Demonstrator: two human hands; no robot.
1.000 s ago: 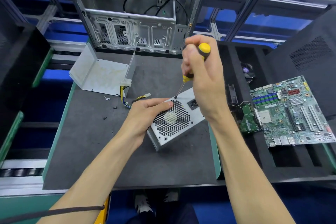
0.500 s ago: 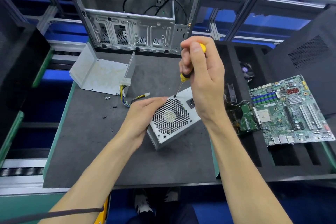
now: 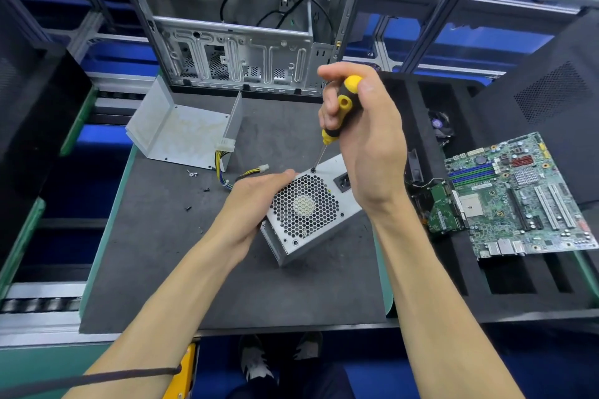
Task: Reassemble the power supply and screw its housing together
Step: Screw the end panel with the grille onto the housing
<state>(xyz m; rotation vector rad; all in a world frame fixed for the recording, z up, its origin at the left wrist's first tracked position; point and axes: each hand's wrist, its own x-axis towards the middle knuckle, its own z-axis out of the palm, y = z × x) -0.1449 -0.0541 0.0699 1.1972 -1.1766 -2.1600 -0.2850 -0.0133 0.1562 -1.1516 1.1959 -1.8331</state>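
Since the earlier frame the right hand (image 3: 363, 139) has rotated about the screwdriver (image 3: 337, 116): more of the yellow and black handle is exposed and the thumb now lies against the yellow cap, while the tip has stayed on the same corner screw (image 3: 313, 169) and the power supply (image 3: 308, 207) has not shifted. From the left, a bent metal cover panel (image 3: 181, 136) lies open on the dark grey mat (image 3: 162, 253), with a white connector and a yellow and black wire bundle (image 3: 223, 159) at its right end. Several loose screws (image 3: 193, 174) lie on the mat just in front of the panel. The left hand (image 3: 256, 201) rests against the left side of the power supply, fingers curled over its upper left edge, gripping it. The power supply sits near the middle of the mat, tilted, fan grille facing up, a black socket at its right. The right hand's fingers are closed round the screwdriver handle, the shaft sloping down to the screw at the housing's upper corner. Behind stands an open computer case (image 3: 240, 42) with black cables inside. To the right a green motherboard (image 3: 522, 194) lies on a black foam tray (image 3: 453, 285). Printing on the board is too small to read; no brand or label is legible anywhere.
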